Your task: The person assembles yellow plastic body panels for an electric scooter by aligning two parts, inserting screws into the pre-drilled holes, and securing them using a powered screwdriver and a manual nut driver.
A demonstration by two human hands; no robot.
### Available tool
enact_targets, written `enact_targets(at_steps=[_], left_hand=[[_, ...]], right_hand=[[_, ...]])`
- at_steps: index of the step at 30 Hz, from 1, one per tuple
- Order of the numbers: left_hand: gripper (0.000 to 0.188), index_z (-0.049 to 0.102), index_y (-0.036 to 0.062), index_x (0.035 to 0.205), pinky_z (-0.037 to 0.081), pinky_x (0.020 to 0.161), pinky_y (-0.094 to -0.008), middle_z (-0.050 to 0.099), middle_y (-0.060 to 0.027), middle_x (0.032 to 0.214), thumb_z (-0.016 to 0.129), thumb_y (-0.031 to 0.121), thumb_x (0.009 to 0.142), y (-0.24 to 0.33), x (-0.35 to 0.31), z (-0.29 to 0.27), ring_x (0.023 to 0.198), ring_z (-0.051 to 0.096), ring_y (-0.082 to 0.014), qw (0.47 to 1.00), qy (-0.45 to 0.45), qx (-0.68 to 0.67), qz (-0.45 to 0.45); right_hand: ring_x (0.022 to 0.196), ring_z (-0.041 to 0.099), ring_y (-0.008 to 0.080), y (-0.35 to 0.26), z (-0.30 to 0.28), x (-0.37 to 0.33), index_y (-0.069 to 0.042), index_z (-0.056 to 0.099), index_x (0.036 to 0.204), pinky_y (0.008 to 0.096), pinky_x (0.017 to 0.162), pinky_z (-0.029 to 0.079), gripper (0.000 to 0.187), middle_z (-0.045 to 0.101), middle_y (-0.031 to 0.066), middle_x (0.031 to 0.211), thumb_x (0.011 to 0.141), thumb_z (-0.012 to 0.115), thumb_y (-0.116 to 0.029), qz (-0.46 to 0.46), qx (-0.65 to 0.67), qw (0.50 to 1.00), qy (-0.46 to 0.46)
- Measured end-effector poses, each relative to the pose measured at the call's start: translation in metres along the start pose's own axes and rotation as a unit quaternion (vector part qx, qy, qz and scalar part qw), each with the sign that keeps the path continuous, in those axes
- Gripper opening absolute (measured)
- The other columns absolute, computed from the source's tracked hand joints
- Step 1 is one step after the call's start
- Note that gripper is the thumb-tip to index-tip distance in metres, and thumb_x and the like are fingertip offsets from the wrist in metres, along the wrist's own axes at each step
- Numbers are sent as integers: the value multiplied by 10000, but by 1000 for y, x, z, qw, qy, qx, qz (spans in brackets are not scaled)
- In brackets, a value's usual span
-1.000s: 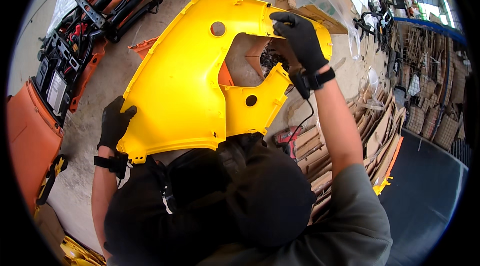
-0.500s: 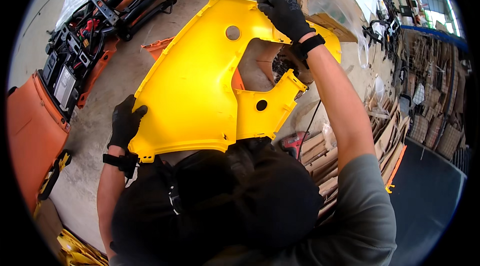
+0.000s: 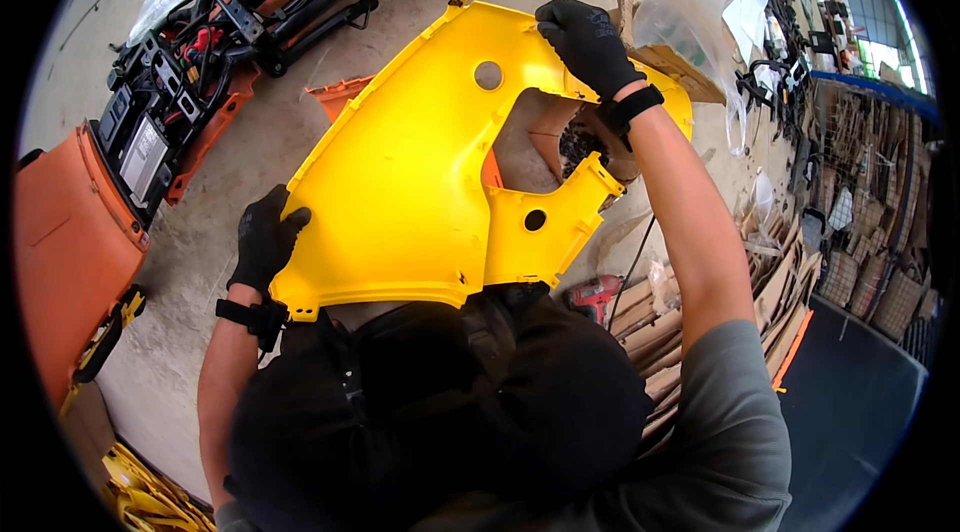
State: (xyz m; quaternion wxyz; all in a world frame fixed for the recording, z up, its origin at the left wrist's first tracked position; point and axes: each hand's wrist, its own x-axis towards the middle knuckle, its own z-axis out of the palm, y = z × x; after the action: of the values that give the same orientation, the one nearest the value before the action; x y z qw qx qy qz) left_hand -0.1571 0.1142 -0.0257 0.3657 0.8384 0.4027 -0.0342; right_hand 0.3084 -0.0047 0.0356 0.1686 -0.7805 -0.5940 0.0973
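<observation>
A large yellow plastic body panel (image 3: 390, 162), with round holes and a big curved cutout, is held up in front of me above my lap. My left hand (image 3: 268, 240), in a black glove, grips its lower left edge, thumb on the near face. On the upper right edge, above the cutout, my gloved right hand (image 3: 585, 44) is closed over the rim. The fingers behind the panel are hidden on both hands. Through the cutout shows an open cardboard box (image 3: 550, 132) with small dark pieces inside.
To the left lies a black frame (image 3: 225, 42) with orange panels (image 3: 75, 242). A red power drill (image 3: 592, 298) rests on the floor by flattened cardboard (image 3: 650, 332) at right. Clear plastic bags (image 3: 700, 17) lie beyond. Yellow parts (image 3: 150, 492) sit at lower left.
The panel and both hands appear slightly farther right and the panel's top a little lower; the surroundings shift right too. Both grips stay the same.
</observation>
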Motion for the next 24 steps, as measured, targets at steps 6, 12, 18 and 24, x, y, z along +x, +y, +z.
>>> enact_targets(at_steps=[6, 12, 18, 24], left_hand=[[377, 629, -26, 1054, 501, 694, -433, 662, -234, 878, 717, 222, 784, 2, -1, 3, 810, 638, -391, 1000, -16, -4, -23], [264, 619, 7, 933, 490, 660, -436, 653, -218, 850, 708, 212, 792, -1, -6, 6, 789, 627, -399, 999, 36, 3, 2], [239, 601, 12, 905, 478, 650, -439, 642, -213, 800, 688, 210, 806, 12, -2, 1, 769, 619, -402, 998, 35, 30, 30], [255, 591, 17, 902, 476, 652, -449, 633, -217, 790, 688, 229, 799, 5, -5, 10, 782, 606, -424, 992, 82, 53, 81]], right_hand=[[823, 601, 359, 15, 16, 3, -41, 613, 893, 416, 734, 493, 106, 619, 166, 852, 812, 628, -108, -77, -35, 996, 37], [825, 594, 367, 24, 30, 9, -63, 602, 874, 436, 733, 491, 98, 610, 168, 841, 796, 640, -107, -94, -39, 994, 29], [846, 610, 360, 30, 39, 8, -65, 615, 846, 421, 746, 495, 85, 637, 166, 849, 791, 644, -123, -42, -47, 998, 21], [810, 628, 321, 25, 33, 11, -61, 629, 837, 393, 729, 500, 121, 654, 141, 808, 787, 660, -166, 24, 14, 998, -55]])
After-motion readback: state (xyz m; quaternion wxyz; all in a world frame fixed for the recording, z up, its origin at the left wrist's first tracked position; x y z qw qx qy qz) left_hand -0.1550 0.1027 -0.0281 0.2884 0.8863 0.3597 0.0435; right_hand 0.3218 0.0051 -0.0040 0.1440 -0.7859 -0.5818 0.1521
